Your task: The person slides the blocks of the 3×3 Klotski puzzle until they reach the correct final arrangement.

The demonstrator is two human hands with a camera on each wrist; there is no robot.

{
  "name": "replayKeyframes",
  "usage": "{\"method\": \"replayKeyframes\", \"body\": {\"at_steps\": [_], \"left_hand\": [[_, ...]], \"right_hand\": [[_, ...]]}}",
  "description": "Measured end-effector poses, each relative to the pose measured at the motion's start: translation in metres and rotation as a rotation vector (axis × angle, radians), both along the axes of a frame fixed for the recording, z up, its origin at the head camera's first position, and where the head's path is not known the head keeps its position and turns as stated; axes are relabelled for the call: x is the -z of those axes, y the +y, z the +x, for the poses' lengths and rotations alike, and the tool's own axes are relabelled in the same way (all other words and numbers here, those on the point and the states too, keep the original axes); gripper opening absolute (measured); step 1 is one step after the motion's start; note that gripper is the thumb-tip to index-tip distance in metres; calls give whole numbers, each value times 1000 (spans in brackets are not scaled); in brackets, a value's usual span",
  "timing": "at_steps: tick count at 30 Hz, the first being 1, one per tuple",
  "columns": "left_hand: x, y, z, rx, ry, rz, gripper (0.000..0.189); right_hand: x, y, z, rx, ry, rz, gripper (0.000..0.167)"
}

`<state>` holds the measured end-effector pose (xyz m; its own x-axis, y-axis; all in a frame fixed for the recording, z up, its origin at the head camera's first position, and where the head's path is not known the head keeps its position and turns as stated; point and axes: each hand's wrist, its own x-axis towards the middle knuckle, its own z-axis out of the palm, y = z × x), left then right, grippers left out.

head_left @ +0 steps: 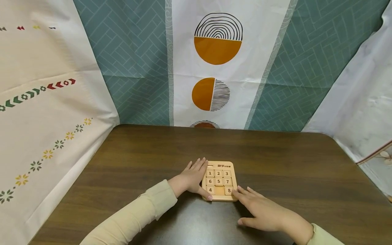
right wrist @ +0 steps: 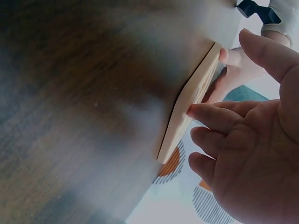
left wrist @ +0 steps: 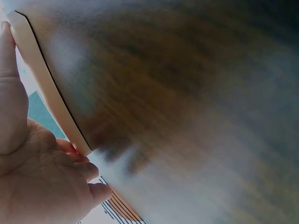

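Observation:
A pale wooden sliding number puzzle lies flat on the table. Its rows read 1 2 3, then 6 5 7, then 4, a gap and 8. My left hand holds the board along its left side, thumb at the near corner and fingers by the far one. In the left wrist view that thumb lies against the board's edge. My right hand has its index fingertip at the 8 tile, its other fingers extended and its thumb apart from the board.
The dark wooden table stretches around the puzzle on all sides. Behind its far edge hangs a teal and white patterned cloth. Pale cloths hang at the left and right.

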<state>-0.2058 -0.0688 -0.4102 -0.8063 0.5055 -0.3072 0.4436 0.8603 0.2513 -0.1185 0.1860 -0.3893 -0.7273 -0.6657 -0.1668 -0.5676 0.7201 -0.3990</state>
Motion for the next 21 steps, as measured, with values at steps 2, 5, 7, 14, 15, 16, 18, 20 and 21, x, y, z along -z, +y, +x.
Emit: {"method": "replayKeyframes", "body": {"at_steps": [2,5,7,14,15,16,18,20,21], "left_hand": [[0,0,0,0,-1,7,127],[-1,-1,1,1,-5,16,126],[-1,-1,1,4,-1,21,126],[0,0,0,8,3,18,126],[0,0,0,8,1,16,126],[-1,0,0,7,1,15,126],[-2,0,1,5,2,12,126],[-2,1,2,2,4,13,125],[-2,1,2,1,5,13,125]], "right_hand": [[0,0,0,-3,3,1,79],[-1,-1,0,-4,0,0,79],[-1,-1,0,-5,-2,-1,79],[0,-1,1,6,-22,-12,82],[0,-1,1,4,-24,-14,82],[0,-2,1,2,-23,-14,82],[0,-6,2,-4,-19,-14,82],[1,-11,2,-20,-9,-11,81],[1,-14,2,-29,-6,-9,80]]}}
